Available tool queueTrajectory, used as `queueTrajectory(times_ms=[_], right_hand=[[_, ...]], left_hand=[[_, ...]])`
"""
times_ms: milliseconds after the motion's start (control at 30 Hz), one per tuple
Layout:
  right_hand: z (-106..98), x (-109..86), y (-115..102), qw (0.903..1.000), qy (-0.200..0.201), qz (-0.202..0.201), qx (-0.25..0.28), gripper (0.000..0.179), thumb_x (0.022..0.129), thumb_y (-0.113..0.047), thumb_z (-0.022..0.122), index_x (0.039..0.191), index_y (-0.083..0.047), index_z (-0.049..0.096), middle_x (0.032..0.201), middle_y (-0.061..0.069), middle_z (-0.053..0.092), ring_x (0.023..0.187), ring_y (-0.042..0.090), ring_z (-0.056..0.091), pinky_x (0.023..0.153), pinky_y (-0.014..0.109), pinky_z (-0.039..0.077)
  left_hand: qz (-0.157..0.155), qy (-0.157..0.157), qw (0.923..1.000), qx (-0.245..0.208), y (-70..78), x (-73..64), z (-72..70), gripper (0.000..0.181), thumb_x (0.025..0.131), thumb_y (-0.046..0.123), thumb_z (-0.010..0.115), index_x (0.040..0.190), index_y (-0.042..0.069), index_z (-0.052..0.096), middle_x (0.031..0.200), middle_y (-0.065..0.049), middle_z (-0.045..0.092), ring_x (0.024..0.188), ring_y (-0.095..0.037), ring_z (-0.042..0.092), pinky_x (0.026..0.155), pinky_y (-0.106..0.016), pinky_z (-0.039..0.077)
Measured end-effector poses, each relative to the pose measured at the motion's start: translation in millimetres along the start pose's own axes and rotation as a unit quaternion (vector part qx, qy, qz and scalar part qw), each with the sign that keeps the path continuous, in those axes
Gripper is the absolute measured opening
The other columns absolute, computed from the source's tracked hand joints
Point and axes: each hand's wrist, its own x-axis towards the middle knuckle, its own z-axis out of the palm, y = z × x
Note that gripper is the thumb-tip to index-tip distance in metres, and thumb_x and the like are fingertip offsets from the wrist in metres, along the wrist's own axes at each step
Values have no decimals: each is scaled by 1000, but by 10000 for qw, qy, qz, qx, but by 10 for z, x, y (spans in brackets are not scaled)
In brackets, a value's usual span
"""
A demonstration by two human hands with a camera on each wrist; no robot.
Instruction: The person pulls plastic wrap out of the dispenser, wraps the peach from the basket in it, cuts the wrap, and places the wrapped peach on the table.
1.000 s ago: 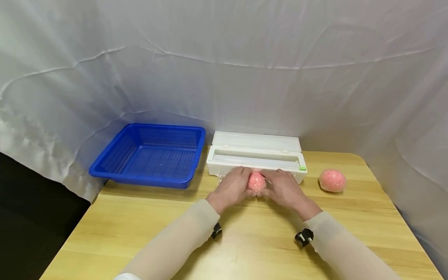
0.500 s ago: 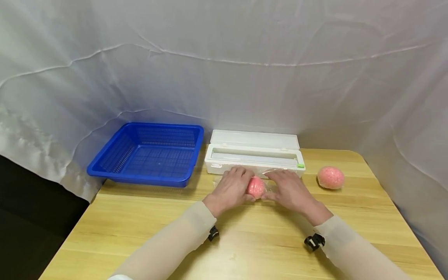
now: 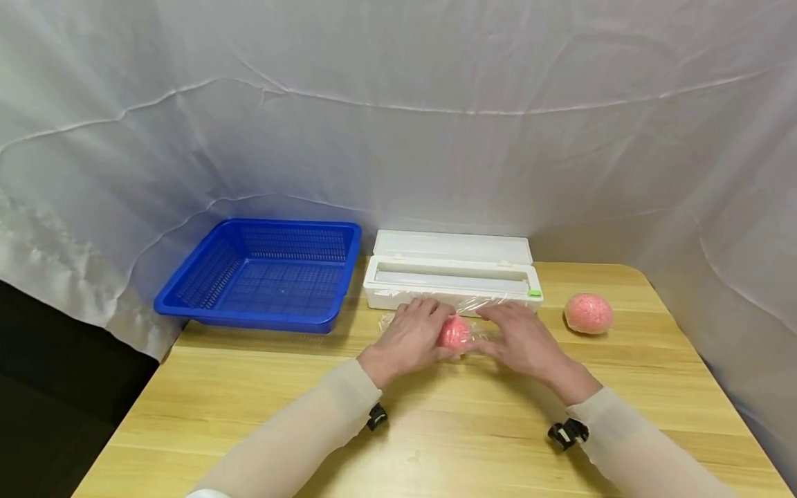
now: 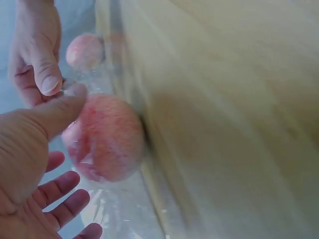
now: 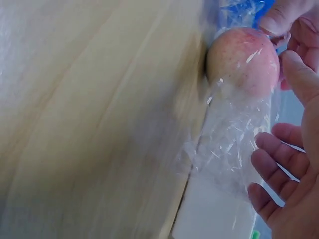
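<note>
One ball (image 3: 454, 336), under film (image 5: 224, 139), lies on the table (image 3: 436, 429) between both hands: left hand (image 3: 411, 335) nearer, thumb at its near side, fingers spread; right hand (image 3: 523, 346) wide, to its right.

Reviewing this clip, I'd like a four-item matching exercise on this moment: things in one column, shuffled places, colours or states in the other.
Things:
1. Basket
2. Long box
3. Clear film
4. Rightmost pink ball

Descriptions:
A. White, lid up
B. Right of the box
C. On the ball between left hand and right hand
D. Blue

Pairs: 1-D, 2-A, 3-C, 4-B
</note>
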Motion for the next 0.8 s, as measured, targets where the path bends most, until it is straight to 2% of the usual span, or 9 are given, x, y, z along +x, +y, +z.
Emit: queueTrajectory(times_ms=[67, 167, 233, 333, 400, 467, 600, 700, 800], right_hand=[[-57, -12, 25, 9996, 136, 206, 134, 62, 95, -49, 76, 139, -7, 67, 136, 17, 69, 128, 43, 60, 111, 65, 44], [-173, -24, 115, 9967, 514, 569, 279, 52, 101, -43, 70, 135, -3, 68, 126, 20, 72, 117, 42, 64, 99, 63, 51], [-253, -20, 201, 9925, 809, 857, 318, 52, 102, -42, 69, 133, -1, 66, 120, 21, 71, 111, 41, 62, 91, 61, 52], [-348, 6, 343, 9857, 978, 1333, 315, 63, 100, -44, 72, 139, 3, 59, 125, 26, 64, 116, 45, 57, 92, 64, 50], [-376, 40, 435, 9836, 868, 1549, 321, 74, 96, -47, 76, 145, 3, 53, 135, 30, 58, 124, 49, 52, 97, 69, 47], [-375, 85, 509, 9837, 551, 1673, 352, 85, 94, -52, 77, 153, 0, 46, 142, 31, 54, 129, 52, 50, 100, 72, 46], [-317, 161, 593, 9835, -114, 1794, 216, 101, 92, -69, 69, 162, -6, 33, 145, 33, 56, 130, 54, 55, 98, 72, 48], [-267, 171, 616, 9826, -234, 1841, -27, 101, 93, -75, 62, 162, -6, 34, 143, 34, 58, 126, 56, 58, 98, 71, 49], [-240, 137, 641, 9832, -51, 1821, -145, 90, 98, -66, 62, 158, -3, 41, 135, 34, 63, 123, 55, 61, 99, 70, 49]], left_hand=[[24, 48, 9999, -111, 8, 39, -36, 71, 93, 58, 75, 147, 16, 55, 143, -6, 61, 132, -26, 56, 111, -48, 48], [24, 153, 9998, -159, 24, 143, -117, 61, 98, 56, 69, 144, 16, 59, 139, -5, 64, 126, -25, 59, 104, -45, 51], [-21, 237, 9996, -139, 36, 236, -168, 52, 102, 51, 67, 140, 16, 63, 135, -4, 66, 123, -24, 60, 101, -44, 53], [-108, 358, 9992, -114, 52, 389, -226, 42, 103, 46, 66, 134, 17, 67, 134, -2, 68, 123, -24, 61, 102, -43, 53], [-196, 375, 9991, -77, 58, 481, -240, 39, 104, 44, 66, 133, 18, 68, 133, -1, 69, 123, -23, 60, 105, -42, 52], [-288, 345, 9990, -16, 54, 555, -235, 39, 104, 44, 66, 134, 18, 68, 134, 0, 69, 124, -22, 60, 107, -41, 51], [-484, 203, 9986, 85, 40, 643, -179, 41, 105, 44, 65, 138, 19, 67, 135, 1, 68, 126, -21, 60, 109, -40, 50], [-501, 122, 9986, 102, 33, 666, -131, 41, 106, 43, 64, 138, 18, 67, 136, 0, 68, 129, -21, 60, 112, -39, 48], [-379, 99, 9991, 146, 34, 673, -102, 38, 107, 39, 62, 136, 16, 69, 135, 0, 70, 130, -20, 60, 114, -37, 46]])
